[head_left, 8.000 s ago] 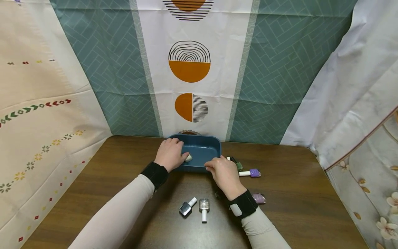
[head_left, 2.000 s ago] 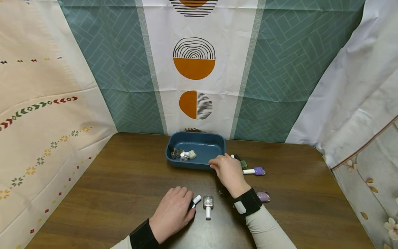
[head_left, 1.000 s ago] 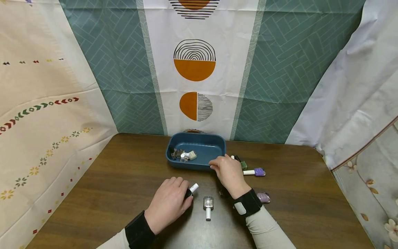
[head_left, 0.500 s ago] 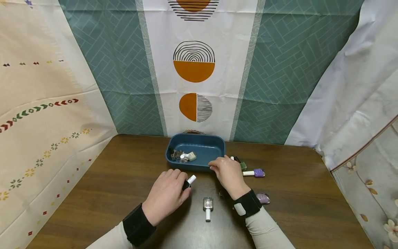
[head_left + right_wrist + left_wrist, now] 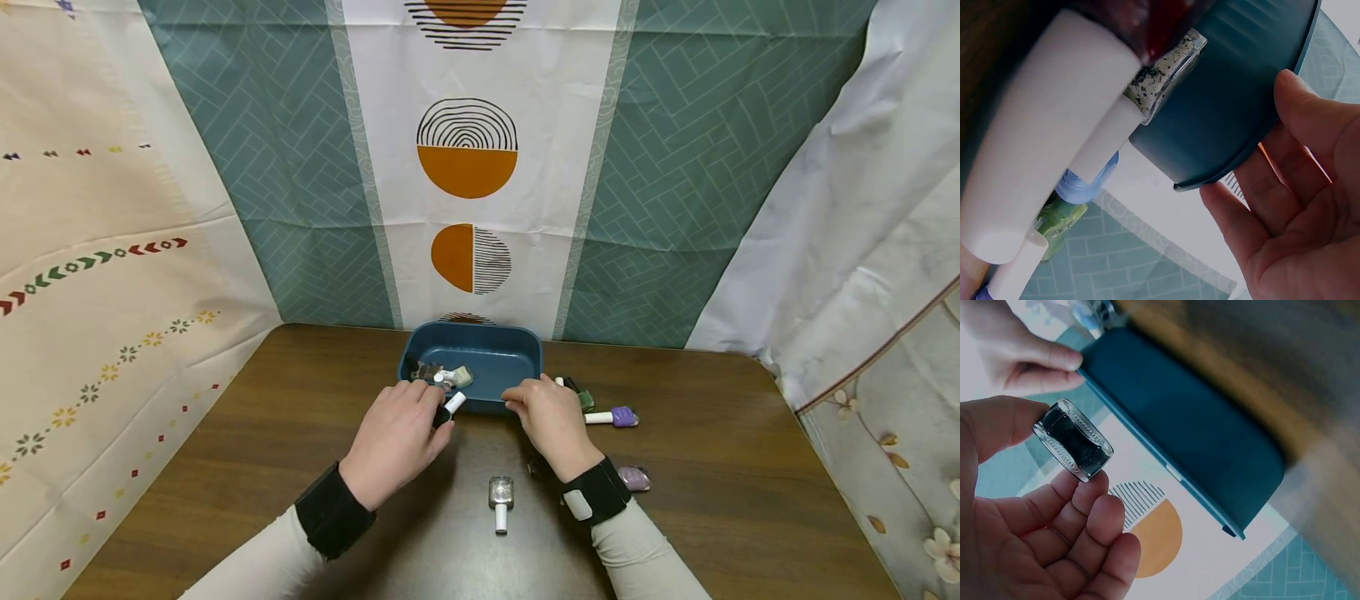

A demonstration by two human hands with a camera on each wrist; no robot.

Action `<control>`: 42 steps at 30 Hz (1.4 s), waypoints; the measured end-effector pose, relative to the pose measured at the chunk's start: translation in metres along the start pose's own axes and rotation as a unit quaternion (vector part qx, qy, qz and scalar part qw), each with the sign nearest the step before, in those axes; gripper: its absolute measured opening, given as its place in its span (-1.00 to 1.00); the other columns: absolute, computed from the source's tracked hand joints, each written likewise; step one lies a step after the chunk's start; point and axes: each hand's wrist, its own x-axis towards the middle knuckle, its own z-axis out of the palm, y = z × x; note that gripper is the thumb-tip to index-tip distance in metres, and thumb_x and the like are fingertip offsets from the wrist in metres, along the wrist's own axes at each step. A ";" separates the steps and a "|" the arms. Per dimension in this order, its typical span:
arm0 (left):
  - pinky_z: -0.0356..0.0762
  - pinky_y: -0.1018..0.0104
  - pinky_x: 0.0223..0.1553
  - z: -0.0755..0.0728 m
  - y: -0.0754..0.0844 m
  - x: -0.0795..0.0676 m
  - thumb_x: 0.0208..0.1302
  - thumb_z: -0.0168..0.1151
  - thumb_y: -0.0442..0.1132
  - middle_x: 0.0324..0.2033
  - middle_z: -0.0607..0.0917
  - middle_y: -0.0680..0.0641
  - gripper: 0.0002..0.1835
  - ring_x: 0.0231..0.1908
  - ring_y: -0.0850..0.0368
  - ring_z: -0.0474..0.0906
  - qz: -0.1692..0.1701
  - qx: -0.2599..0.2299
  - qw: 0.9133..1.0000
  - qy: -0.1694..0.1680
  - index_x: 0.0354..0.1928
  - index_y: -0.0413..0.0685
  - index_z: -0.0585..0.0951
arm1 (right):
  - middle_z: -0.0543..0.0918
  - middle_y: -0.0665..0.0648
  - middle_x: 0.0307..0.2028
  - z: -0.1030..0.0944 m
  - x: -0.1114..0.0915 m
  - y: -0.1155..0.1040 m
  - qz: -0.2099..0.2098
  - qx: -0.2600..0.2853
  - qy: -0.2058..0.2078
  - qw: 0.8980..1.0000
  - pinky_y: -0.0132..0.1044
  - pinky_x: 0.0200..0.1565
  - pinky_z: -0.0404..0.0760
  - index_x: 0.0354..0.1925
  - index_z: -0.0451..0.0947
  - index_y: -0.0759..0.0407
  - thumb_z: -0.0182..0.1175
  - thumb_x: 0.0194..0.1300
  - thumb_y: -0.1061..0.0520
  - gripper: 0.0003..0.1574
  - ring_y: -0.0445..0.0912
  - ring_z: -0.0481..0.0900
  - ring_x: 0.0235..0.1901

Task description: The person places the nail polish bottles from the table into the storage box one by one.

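A dark nail polish bottle (image 5: 1074,440) with a white cap (image 5: 455,402) is pinched between the thumb and fingers of my left hand (image 5: 396,440). That hand hovers just in front of the blue tray (image 5: 501,367), near its front left part. Inside the tray, several nail polish bottles (image 5: 459,377) lie bunched at the left, partly behind my left fingers. My right hand (image 5: 553,423) grips the tray's front rim near the right corner, thumb on one side and fingers on the other in the right wrist view.
A glitter nail polish bottle (image 5: 501,492) lies on the wooden table (image 5: 705,467) between my forearms. Right of the tray are a green bottle (image 5: 587,401) and a purple bottle (image 5: 624,417). A lilac bottle (image 5: 635,478) lies beside my right wrist, which hides others partly.
My left hand left the tray, took the dark nail polish bottle from the table, and carried it up and forward to the tray's front. My right hand stayed at the rim.
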 end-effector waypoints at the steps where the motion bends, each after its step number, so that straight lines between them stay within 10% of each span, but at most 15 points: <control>1: 0.35 0.23 -0.34 0.000 -0.001 0.002 0.23 0.32 0.01 -0.40 0.54 0.01 -0.65 -0.39 0.09 0.41 0.000 0.001 1.000 0.001 -0.16 -0.12 0.61 | 0.72 -0.12 -0.34 0.000 0.000 0.000 0.001 0.002 -0.001 1.000 -0.08 0.18 0.45 -0.22 0.79 -0.08 0.39 0.22 0.09 -0.86 -0.17 0.69 -0.27; 42: 0.37 0.16 -0.35 0.028 -0.060 0.052 0.28 0.29 -0.04 -0.42 0.52 -0.06 -0.71 -0.39 -0.01 0.41 -0.097 0.007 0.994 -0.040 -0.28 -0.14 0.57 | 0.71 -0.12 -0.34 0.003 0.000 0.003 -0.013 -0.001 0.005 1.000 -0.08 0.20 0.44 -0.23 0.79 -0.07 0.38 0.24 0.09 -0.88 -0.19 0.68 -0.27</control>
